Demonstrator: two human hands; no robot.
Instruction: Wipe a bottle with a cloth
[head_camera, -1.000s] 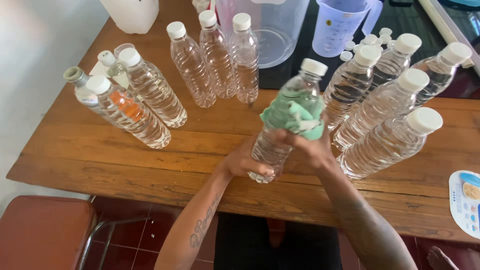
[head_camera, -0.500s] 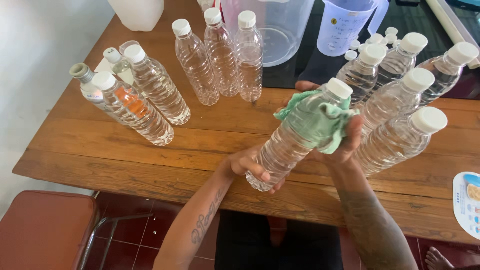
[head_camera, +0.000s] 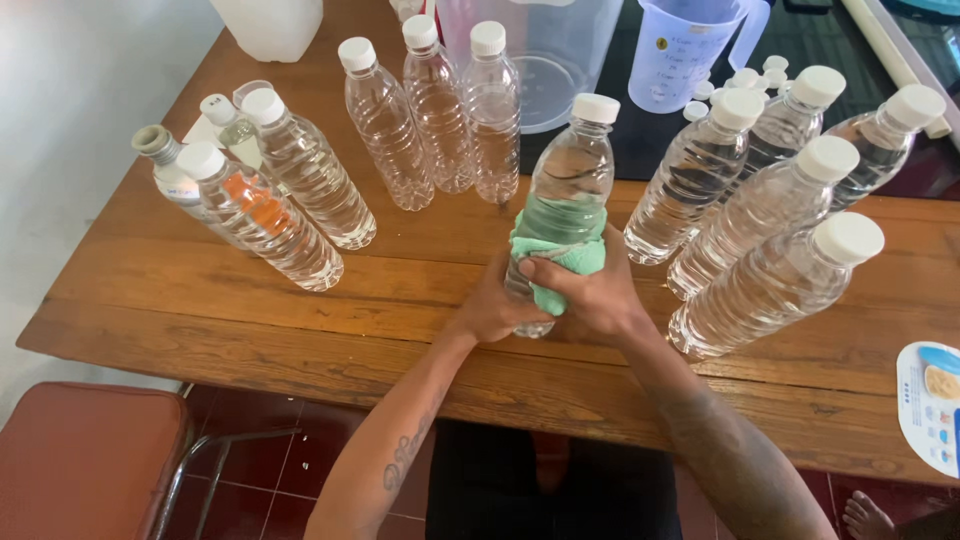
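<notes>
1. Two hands work on one clear plastic water bottle (head_camera: 565, 200) that stands upright near the front edge of the wooden surface (head_camera: 300, 300), about the middle of it.
2. The left hand (head_camera: 492, 305) grips the lower part of the bottle; its fingers are curled around the base and steady it.
3. The right hand (head_camera: 590, 290) presses a green cloth (head_camera: 555, 262) against the middle of the bottle; its fingers are closed over the cloth and the bottle together.
4. To wipe well, I think the left hand should keep the base firm on the wood while the right hand turns the cloth all around the wall, so that no side is missed and the bottle does not tip.
5. The grip should be gentle, because such a thin wall probably dents easily.
6. The bottle is transparent, with ribbed sides and a white screw cap (head_camera: 596, 107); it looks filled with clear liquid and carries no label.
7. At 10 o'clock from the bottle there is a group of similar capped bottles (head_camera: 290, 190), one with an orange label.
8. At 12 o'clock three more bottles (head_camera: 435, 110) stand in a row, and behind them a large clear container (head_camera: 560, 50).
9. At 2 o'clock stand four capped bottles (head_camera: 770, 230), and at 1 o'clock a measuring jug (head_camera: 685, 50) with loose white caps (head_camera: 745, 80) beside it.
</notes>
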